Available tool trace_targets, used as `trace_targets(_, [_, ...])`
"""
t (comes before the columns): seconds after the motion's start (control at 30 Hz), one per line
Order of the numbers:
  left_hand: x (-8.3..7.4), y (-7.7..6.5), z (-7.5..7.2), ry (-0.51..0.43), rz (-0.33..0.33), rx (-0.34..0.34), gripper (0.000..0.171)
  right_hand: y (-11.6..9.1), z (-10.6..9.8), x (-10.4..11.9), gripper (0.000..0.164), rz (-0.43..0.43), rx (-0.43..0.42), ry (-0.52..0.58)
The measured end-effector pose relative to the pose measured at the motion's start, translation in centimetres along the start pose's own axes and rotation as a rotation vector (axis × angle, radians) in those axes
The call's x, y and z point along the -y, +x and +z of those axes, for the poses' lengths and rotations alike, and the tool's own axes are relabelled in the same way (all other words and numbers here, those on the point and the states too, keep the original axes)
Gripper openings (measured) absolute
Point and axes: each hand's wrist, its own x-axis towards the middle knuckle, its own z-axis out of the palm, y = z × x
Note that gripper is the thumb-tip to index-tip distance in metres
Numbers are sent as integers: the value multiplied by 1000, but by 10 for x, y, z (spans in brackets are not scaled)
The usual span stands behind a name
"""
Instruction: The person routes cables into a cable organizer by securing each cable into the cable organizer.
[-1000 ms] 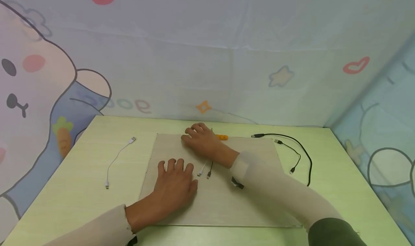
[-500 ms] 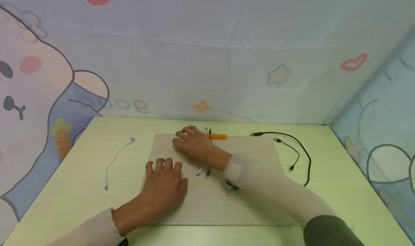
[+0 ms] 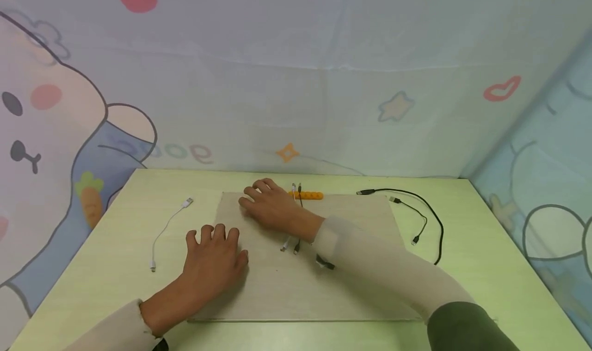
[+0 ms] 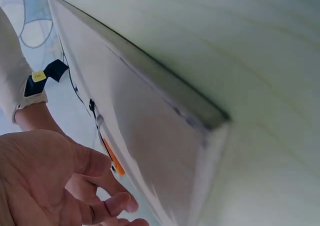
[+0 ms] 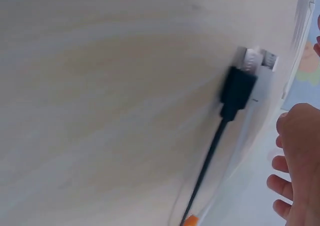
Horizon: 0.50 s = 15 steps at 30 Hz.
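My left hand (image 3: 210, 263) is over the left part of the flat pale board (image 3: 361, 289), fingers spread and loosely bent, holding nothing. Farther back, my right hand (image 3: 273, 207) hovers over the board's upper left, also with nothing in its grip. Just right of its fingers, an orange cable holder strip (image 3: 312, 195) lies at the board's far edge. A short white cable (image 3: 285, 245) and a short black cable (image 3: 297, 248) run side by side from the strip toward me, partly hidden under my right wrist. The right wrist view shows their black plug (image 5: 237, 88) and white plug (image 5: 262, 81) close together.
Left of the board, another white USB cable (image 3: 162, 232) lies on the pale table (image 3: 111, 248). To the right are a small black USB cable (image 3: 426, 219) and a longer, thicker black cable (image 3: 435, 215). A patterned cloth backdrop (image 3: 324, 84) rises behind the table.
Both hands have moved left, the left hand farther than the right. More of the orange strip and the two cable ends at it have come into sight. The cables have stayed put.
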Motion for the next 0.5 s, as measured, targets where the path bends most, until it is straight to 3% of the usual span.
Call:
trace_targets(0.3, [19, -7, -5, 11, -99, 97, 32, 9, -7, 7, 40, -20, 66, -25])
trace_targets(0.5, [32, -12, -5, 32, -113, 75, 30, 17, -13, 15, 40, -31, 59, -50])
